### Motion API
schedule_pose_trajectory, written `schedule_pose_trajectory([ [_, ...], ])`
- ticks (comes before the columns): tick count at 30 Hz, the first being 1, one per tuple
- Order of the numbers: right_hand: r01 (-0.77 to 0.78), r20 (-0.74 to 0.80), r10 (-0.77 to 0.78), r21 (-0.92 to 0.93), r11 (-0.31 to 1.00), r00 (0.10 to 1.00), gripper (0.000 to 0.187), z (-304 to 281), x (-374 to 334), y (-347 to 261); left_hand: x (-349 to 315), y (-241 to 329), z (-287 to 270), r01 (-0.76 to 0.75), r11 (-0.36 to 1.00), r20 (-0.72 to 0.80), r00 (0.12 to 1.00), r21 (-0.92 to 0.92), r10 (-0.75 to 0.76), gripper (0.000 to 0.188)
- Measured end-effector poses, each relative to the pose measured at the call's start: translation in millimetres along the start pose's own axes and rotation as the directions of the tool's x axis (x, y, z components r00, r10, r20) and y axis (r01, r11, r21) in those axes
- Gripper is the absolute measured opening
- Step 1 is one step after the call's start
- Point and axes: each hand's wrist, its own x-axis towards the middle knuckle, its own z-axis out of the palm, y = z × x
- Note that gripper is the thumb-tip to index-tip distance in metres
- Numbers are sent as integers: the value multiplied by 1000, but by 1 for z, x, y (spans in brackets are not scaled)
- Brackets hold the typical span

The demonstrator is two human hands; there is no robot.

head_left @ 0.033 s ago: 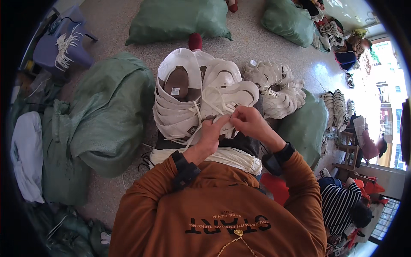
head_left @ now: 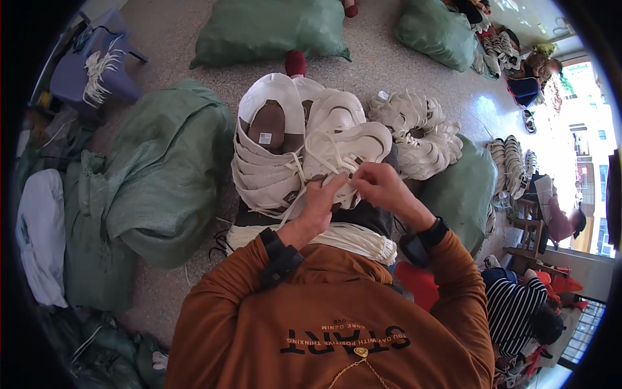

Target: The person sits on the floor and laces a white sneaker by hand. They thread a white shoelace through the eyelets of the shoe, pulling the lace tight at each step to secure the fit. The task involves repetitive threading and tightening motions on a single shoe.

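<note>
Across my lap lies a stack of white shoe uppers [head_left: 265, 175], nested in one another, brown lining showing in the top one. Beside it are two cream shoe uppers with rounded toes; the nearer shoe upper [head_left: 366, 139] has a pale shoelace [head_left: 322, 150] looped across its front. My left hand [head_left: 319, 204] is closed on this upper's near edge, thumb along the lacing. Fingers pinched together, my right hand [head_left: 381, 183] is at the eyelets; the lace seems to be in its fingertips, but they partly hide it.
A bundle of white laces [head_left: 363, 241] lies across my lap. Laced shoe uppers [head_left: 421, 133] sit to the right by a green sack [head_left: 463, 188]. A large green sack [head_left: 168, 175] stands left, another sack [head_left: 272, 29] ahead. A purple stool [head_left: 97, 65] holds laces. Other people sit at right.
My right hand has shifted very slightly at the eyelets, its fingers still pinched. My left hand and the shoe upper stay in place.
</note>
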Motion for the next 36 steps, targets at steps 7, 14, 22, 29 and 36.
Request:
schedule_pose_trajectory([
  [7,-232,34,230,175,957,973,12,-49,-71,32,-1,2,6,-30,998,35,999,-51,32,37],
  [14,-56,168,109,-290,955,980,9,-68,-82,50,-1,0,4,-20,998,48,999,-59,22,38],
  [22,75,16,-80,214,974,997,8,-51,-2,-15,-1,2,2,-25,996,52,998,-81,29,38],
  [29,142,46,-151,156,977,987,12,-15,27,10,5,-3,4,15,996,-13,1000,-86,-16,38],
  [36,201,11,-201,14,980,980,14,-12,26,6,1,2,5,30,995,21,999,-96,-28,41],
])
